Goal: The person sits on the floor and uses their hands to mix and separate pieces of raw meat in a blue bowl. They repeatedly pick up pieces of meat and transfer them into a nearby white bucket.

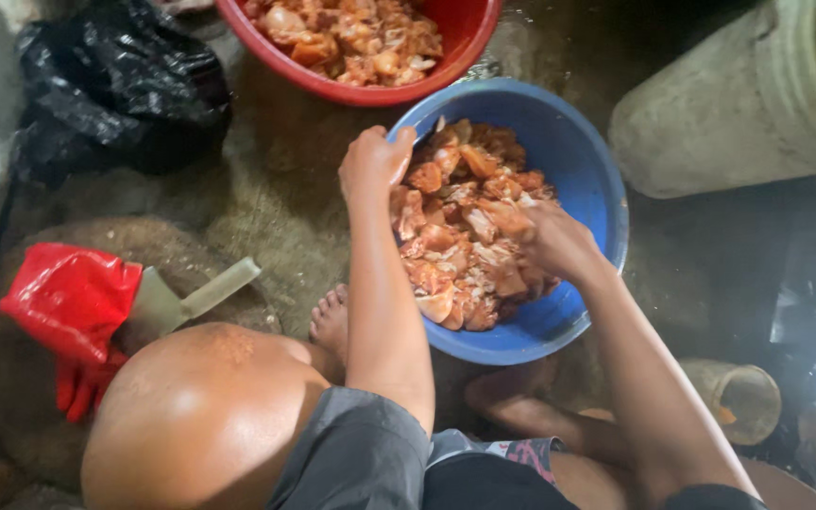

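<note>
Far out to the left of both hands, a red glove [68,302] and a cleaver [177,302] are lying on a round chopping block [11,378], untouched. The left hand [375,165] is clenching the near rim of the blue basin [578,179], steadying it. Under the hands, the meat pieces [455,227] are lying raw, orange-pink and wet, already cut small and filling the basin. The right hand [554,241] is digging into the pile, fingers buried, so its hold cannot be told. Beyond the hands, a red basin [469,33] is sitting full too. Cutting looks done; sorting seems underway.
</note>
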